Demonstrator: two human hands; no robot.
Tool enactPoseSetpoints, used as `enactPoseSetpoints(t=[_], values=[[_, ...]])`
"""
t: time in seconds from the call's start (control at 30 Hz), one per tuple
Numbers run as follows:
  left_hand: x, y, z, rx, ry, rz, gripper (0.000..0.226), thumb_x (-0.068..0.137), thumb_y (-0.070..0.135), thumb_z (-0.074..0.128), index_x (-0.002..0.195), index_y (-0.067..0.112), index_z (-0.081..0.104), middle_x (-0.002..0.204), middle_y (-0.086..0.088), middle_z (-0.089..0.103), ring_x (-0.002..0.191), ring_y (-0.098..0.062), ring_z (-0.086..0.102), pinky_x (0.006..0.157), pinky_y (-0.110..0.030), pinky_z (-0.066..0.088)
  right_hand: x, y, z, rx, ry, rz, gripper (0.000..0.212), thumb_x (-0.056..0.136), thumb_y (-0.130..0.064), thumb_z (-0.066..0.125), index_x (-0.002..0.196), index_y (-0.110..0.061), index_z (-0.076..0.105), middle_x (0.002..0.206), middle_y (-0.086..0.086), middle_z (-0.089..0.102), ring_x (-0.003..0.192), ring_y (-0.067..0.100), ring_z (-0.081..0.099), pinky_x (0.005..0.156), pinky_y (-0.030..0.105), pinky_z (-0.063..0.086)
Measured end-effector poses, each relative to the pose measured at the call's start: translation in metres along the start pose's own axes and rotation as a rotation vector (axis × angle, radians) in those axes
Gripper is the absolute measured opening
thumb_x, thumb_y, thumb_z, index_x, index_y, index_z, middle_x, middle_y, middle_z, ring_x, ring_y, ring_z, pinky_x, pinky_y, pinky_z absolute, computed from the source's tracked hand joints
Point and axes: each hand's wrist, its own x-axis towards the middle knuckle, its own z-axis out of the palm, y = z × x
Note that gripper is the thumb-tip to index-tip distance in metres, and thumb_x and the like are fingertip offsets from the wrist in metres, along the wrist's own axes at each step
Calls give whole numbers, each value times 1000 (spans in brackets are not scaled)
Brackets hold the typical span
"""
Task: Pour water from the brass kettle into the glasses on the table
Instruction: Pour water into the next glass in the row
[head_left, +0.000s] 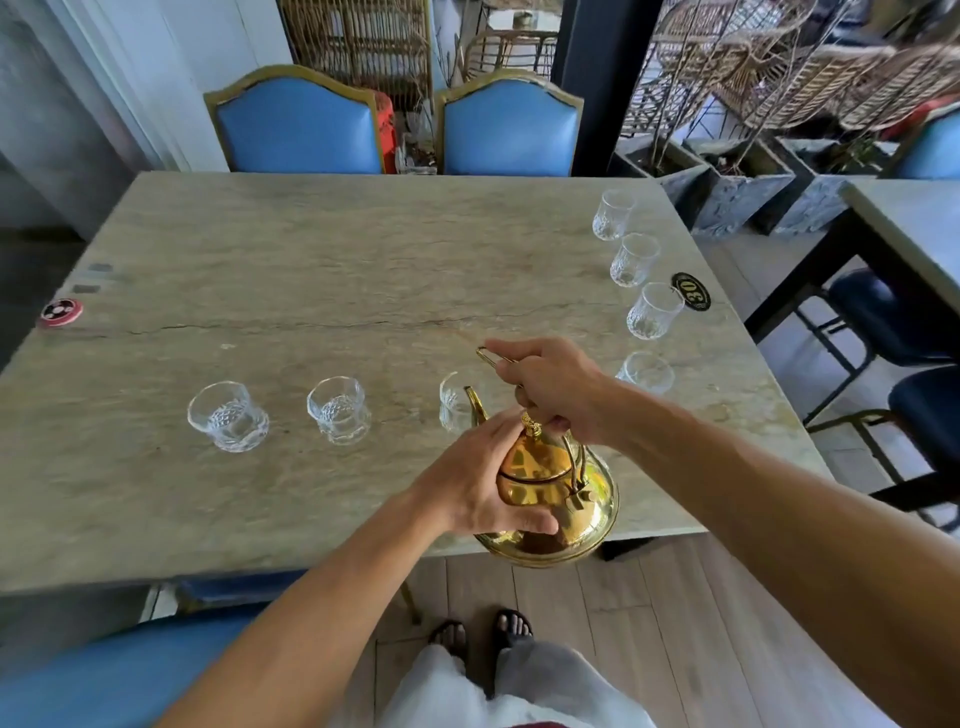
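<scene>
A shiny brass kettle (571, 514) hangs over the table's near edge, its spout aimed away from me toward a glass (453, 402) partly hidden behind it. My right hand (558, 387) grips the kettle's tall handle from above. My left hand (480, 480) presses on the lid and the kettle's left side. Two clear cut glasses (228, 415) (338, 410) stand in a row to the left. Several more glasses (654, 310) line the table's right edge, the nearest one (647, 371) just behind my right wrist. All visible glasses look empty.
The stone-topped table (311, 270) carries a round black number plaque (691, 291) at the right and a red round sticker (61, 312) at the left. Two blue chairs (298, 127) stand at the far side, another blue seat (119, 675) near me. A second table (904, 228) is right.
</scene>
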Motion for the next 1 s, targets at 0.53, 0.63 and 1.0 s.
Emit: enactPoseSetpoints(t=[0.53, 0.63, 1.0], values=[[9, -19, -5, 118, -205, 51, 160, 39, 62, 100, 161, 13, 10, 164, -3, 22, 150, -24, 32, 126, -46, 31, 13, -9, 7, -52, 87, 100, 38, 101, -11, 47, 129, -30, 63, 52, -4, 36, 37, 7, 25, 35, 16, 21], [8, -25, -3, 94, -213, 29, 162, 40, 62, 100, 162, 13, 6, 166, -1, 18, 153, -23, 27, 127, -47, 30, 20, -6, 10, -78, 115, 109, 40, 98, -12, 50, 132, -29, 63, 54, -3, 38, 38, 8, 26, 35, 16, 23], [13, -28, -9, -11, -221, 64, 146, 44, 53, 102, 156, 30, 10, 155, 0, 30, 142, -20, 37, 123, -46, 36, 33, -20, 17, -132, 132, 175, 40, 98, -8, 43, 127, -27, 63, 53, -1, 37, 37, 8, 26, 37, 14, 21]])
